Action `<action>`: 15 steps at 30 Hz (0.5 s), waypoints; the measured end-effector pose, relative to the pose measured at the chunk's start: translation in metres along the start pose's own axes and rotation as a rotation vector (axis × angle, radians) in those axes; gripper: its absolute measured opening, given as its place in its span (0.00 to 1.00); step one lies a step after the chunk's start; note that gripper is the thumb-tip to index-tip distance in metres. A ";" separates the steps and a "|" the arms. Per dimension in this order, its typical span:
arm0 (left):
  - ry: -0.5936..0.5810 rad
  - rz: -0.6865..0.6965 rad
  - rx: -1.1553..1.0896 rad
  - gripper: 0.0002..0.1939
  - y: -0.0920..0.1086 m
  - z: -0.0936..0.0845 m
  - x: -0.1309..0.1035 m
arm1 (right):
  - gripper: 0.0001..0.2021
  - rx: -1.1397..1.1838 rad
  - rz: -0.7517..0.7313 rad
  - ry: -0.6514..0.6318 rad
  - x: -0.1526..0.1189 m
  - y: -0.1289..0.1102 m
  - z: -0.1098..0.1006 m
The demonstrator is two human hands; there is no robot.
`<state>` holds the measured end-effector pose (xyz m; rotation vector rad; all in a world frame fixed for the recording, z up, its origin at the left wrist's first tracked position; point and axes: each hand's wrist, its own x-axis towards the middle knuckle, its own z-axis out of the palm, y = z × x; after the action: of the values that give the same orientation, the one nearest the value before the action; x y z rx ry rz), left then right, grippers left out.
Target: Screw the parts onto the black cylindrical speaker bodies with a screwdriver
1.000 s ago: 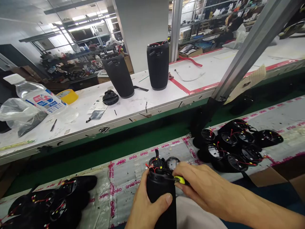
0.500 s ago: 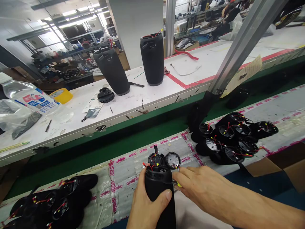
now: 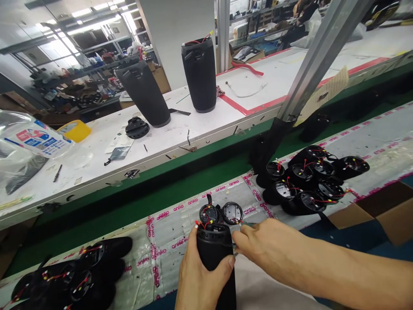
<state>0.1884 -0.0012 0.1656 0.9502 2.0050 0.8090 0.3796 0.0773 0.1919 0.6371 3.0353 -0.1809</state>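
My left hand [image 3: 201, 273] is wrapped round a black, fabric-covered cylindrical speaker body [image 3: 217, 257], thumb across its front. Its upper end is open, with red wires and small connectors at the rim. My right hand [image 3: 258, 241] is closed at the right side of that rim. Its fingers pinch a thin tool, mostly hidden, whose kind I cannot make out. Just beyond the held body stand two more open-ended speaker bodies: one with wires [image 3: 209, 212] and one showing a pale inside [image 3: 232, 212].
Several speaker bodies [image 3: 311, 200] crowd the bench at right, others [image 3: 85, 282] at lower left. On the white shelf [image 3: 155, 142] stand two tall speakers [image 3: 199, 77], a black end part [image 3: 137, 128], a yellow tape roll [image 3: 75, 130] and a plastic bottle [image 3: 35, 135]. A metal post [image 3: 318, 69] rises at right.
My right hand has turned slightly at the rim, and the yellow bit seen beneath its fingers no longer shows. The left hand keeps its hold. The whole view has shifted a little.
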 end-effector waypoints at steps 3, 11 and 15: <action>-0.073 0.004 -0.109 0.47 -0.001 -0.003 0.005 | 0.05 0.372 0.121 0.214 -0.006 0.011 -0.003; -0.055 0.041 -0.087 0.47 0.012 0.003 0.003 | 0.15 0.715 0.312 0.272 0.003 0.011 -0.007; -0.163 0.038 -0.243 0.49 0.006 -0.008 0.007 | 0.08 0.996 0.349 0.243 0.016 0.009 0.005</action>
<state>0.1806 0.0059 0.1720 0.8851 1.7102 0.9403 0.3688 0.0911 0.1846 1.2622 2.7811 -1.7393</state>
